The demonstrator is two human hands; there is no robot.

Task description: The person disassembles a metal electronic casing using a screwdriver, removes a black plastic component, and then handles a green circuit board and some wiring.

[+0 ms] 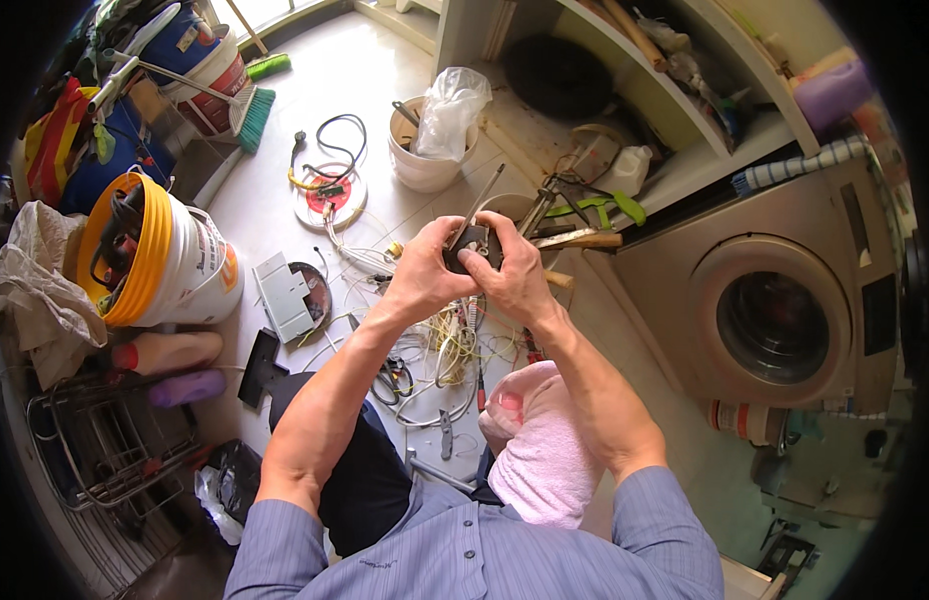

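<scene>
In the middle of the head view, my left hand and my right hand are closed round a small dark part with pale metal bits on it, both thumbs against it. A thin rod rises from the hands toward the upper right; whether it belongs to the part I cannot tell. Just right of my hands lie several tools with wooden handles and a green-handled one. Below them is a tangle of cables and thin wires. A grey plate lies to the left.
Buckets, brooms and a wire rack line the left. A white bucket with a bag stands ahead. Shelving and a washing machine fill the right. A pink towel is over my right leg.
</scene>
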